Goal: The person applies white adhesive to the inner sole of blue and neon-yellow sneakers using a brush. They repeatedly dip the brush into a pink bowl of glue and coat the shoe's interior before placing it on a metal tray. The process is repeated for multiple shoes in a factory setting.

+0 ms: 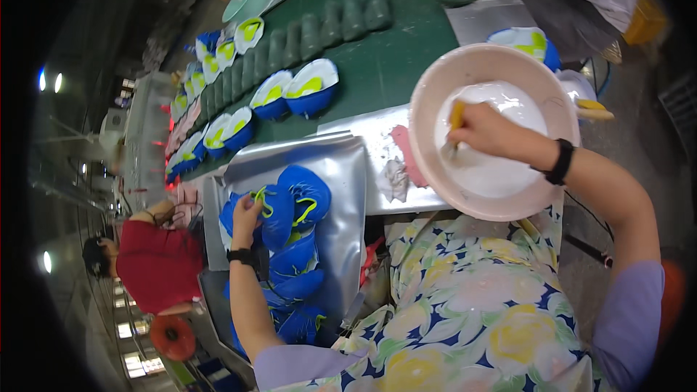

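Note:
My right hand (485, 131) is closed on a brush with a yellow handle (457, 113). The brush's bristle end dips into white liquid (501, 178) inside a wide pale-pink basin (423, 112). On the other side, my left hand (247, 216) pinches the edge of a blue shoe upper (278, 219) with yellow-green trim. That upper lies among several similar blue uppers (296, 258), heaped in a silver metal tray (345, 167). My left fingers are partly hidden by the fabric.
On the green worktable (414, 25), dark shoe-shaped pieces (311, 36) stand in a row beside blue-and-white uppers (311, 87). A pink cloth (408, 156) and a crumpled white rag (393, 180) lie beside the basin. A co-worker in red (160, 265) is at left; others are beyond the table.

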A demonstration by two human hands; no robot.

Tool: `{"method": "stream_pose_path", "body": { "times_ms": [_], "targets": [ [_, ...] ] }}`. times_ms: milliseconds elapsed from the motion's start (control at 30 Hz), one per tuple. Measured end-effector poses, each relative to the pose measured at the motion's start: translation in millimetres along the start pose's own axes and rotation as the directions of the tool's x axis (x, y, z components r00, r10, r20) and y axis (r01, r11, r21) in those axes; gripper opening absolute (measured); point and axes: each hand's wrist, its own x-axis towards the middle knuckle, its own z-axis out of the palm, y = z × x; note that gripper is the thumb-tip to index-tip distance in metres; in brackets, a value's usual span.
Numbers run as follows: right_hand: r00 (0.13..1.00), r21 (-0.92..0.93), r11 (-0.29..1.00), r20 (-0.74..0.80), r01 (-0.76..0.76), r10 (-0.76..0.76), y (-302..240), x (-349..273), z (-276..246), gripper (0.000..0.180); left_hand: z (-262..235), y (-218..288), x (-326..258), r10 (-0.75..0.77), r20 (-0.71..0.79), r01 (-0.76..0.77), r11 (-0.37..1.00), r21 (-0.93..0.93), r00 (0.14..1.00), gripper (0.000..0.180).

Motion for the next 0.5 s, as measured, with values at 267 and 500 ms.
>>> {"method": "stream_pose_path", "body": {
  "times_ms": [267, 500],
  "targets": [
    [0.964, -0.270, 0.945, 0.239, 0.184, -0.119, -22, -51, -35, 0.020, -17, 13, 0, 0.209, -0.041, -0.135, 0.756, 0.640, 0.977, 0.045],
    [0.996, -0.172, 0.983, -0.050, 0.060, -0.070, -27, -63, -100, 0.017, -50, 172, -61, 0.708, -0.150, -0.652, 0.518, -0.554, 0.690, 0.049]
  ]
}}
